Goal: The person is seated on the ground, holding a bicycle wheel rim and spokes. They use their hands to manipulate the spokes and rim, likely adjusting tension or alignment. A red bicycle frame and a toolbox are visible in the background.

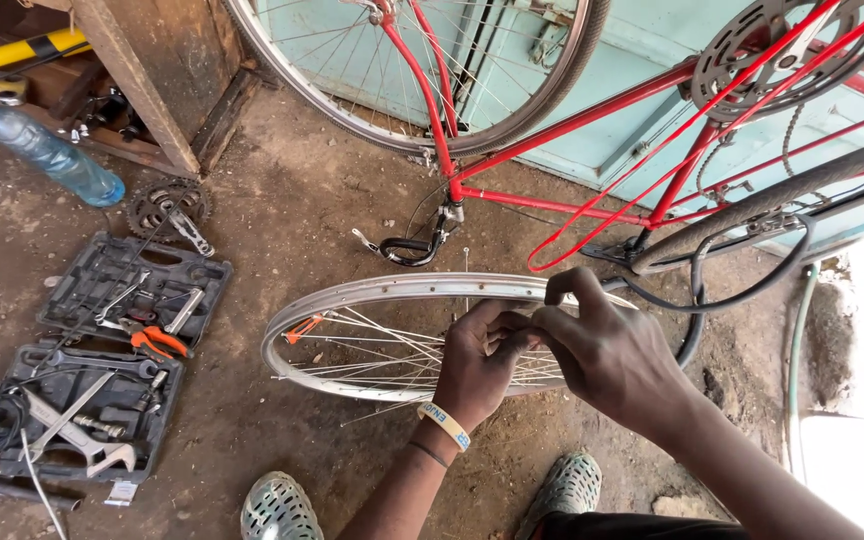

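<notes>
While both hands meet at the near right of the scene, the work sits low over a dirt floor.

Left hand: the left hand [480, 362], with a yellow wristband, is curled closed at the wheel's right side, fingertips pinched on something small among the spokes; what it pinches is too small to tell.

Right hand: the right hand [607, 345] is bent over the rim from the right, fingers folded down and touching the left hand's fingers; whether it grips the rim or a spoke cannot be told.

Wheel: the bare wheel [352, 300], a silver rim with thin spokes and no tyre, lies nearly flat in the middle of the scene, just above the floor [282, 200].

Bicycle: a red bicycle [572, 120] stands upside down at the far right, against a pale blue wall.

Tool case: an open black tool case [102, 350] lies at the near left, holding wrenches and orange-handled pliers [157, 341].

Bottle: a blue plastic bottle [52, 155] lies at the far left.

Sprocket: a toothed sprocket [167, 207] rests on the floor just beyond the case.

Shoes: two grey perforated shoes [280, 508] show at the near edge.
</notes>
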